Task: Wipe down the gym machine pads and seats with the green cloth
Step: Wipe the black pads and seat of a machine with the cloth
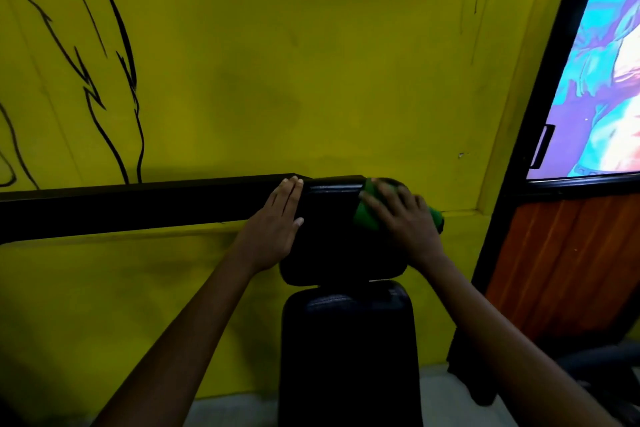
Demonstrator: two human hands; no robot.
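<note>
A black upper pad of a gym machine stands in the middle of the view, above a longer black seat pad. My right hand presses the green cloth flat against the pad's upper right corner, fingers spread and blurred. Only the cloth's left part and a strip at the right show under the hand. My left hand rests flat with straight fingers on the pad's left edge, holding nothing.
A black metal bar runs left from the pad along the yellow wall. A black-framed door with a colourful picture and an orange wood panel stands at the right. Pale floor shows below.
</note>
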